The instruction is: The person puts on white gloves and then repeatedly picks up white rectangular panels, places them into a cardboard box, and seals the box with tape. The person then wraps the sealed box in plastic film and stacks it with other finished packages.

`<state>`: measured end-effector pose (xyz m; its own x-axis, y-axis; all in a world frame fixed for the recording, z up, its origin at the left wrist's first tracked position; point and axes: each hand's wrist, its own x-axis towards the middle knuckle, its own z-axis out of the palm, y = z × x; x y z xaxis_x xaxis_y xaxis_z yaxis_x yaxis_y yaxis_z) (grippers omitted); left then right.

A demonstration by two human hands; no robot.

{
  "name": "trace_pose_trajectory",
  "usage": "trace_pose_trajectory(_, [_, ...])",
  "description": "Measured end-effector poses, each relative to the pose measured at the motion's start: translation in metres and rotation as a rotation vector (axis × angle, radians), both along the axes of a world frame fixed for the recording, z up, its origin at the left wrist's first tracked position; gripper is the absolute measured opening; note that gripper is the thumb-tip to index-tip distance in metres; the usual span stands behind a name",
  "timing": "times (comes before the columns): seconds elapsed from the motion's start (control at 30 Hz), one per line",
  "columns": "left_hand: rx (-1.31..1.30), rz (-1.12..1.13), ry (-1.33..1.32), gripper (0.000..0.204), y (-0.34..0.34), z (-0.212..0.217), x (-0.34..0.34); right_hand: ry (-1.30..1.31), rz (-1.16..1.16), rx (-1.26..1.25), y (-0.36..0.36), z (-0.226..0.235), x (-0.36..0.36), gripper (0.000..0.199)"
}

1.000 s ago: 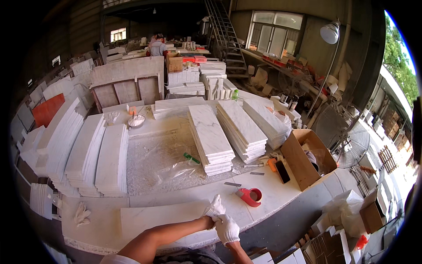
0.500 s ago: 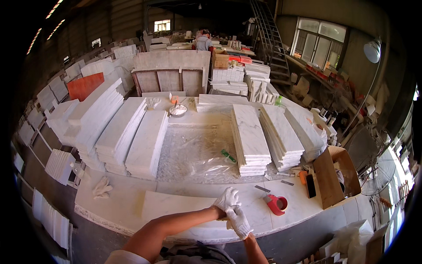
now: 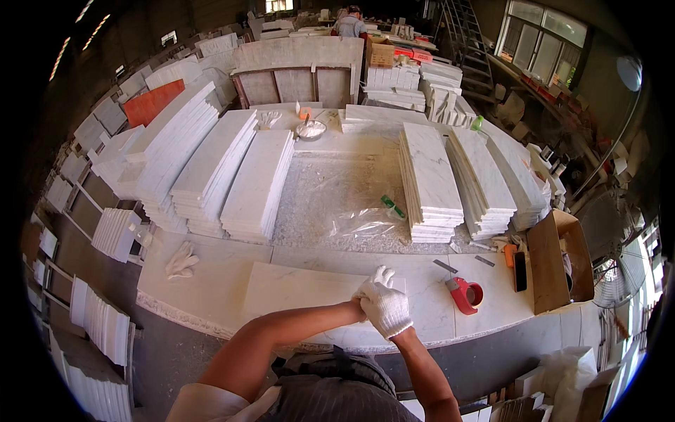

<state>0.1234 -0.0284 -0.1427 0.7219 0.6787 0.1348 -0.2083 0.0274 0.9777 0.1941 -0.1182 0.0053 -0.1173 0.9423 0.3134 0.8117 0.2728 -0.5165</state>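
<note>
Both my hands wear white work gloves and meet over the right end of a pale marble slab (image 3: 295,288) lying flat on the near edge of the workbench. My left hand (image 3: 382,276) points its fingers up and apart. My right hand (image 3: 388,314) lies over its wrist and closes on the left glove's cuff. My bare forearms come in from below. A red tape dispenser (image 3: 465,294) rests just right of my hands.
Stacks of white marble slabs stand to the left (image 3: 256,183) and right (image 3: 429,179) of a crumpled plastic sheet (image 3: 355,218). Spare gloves (image 3: 181,261) lie at the bench's left. An open cardboard box (image 3: 555,260) sits at the right. Another person (image 3: 349,22) works far back.
My view has swung left and lower, so the bench sits more centred. My hands stay joined over the slab's right end.
</note>
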Motion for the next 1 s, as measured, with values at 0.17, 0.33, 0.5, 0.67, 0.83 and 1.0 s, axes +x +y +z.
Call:
trace_pose_trajectory(0.17, [0.546,-0.108,0.143,0.047,-0.016,-0.017,-0.018,0.0,0.122,0.137,-0.017,0.003,-0.016,0.007])
trace_pose_trajectory(0.33, [0.871,0.035,0.549,0.022,-0.014,0.029,-0.054,0.378,0.199,-0.217,-0.021,0.012,-0.022,0.026])
trace_pose_trajectory(0.5, [0.384,0.805,0.701,0.023,-0.003,0.057,-0.158,0.569,-0.326,-0.211,-0.034,-0.058,0.045,0.05])
trace_pose_trajectory(0.67, [0.339,1.061,1.07,0.059,0.003,0.024,-0.277,0.451,-0.669,-0.395,-0.066,-0.109,0.092,0.073])
trace_pose_trajectory(0.83, [0.108,0.96,0.905,0.066,-0.024,-0.043,-0.332,0.257,-0.561,-0.648,-0.056,-0.131,0.056,0.065])
trace_pose_trajectory(1.0, [0.359,0.828,1.149,0.064,-0.01,-0.032,-0.327,0.427,-0.677,-0.618,-0.058,-0.12,0.063,0.062])
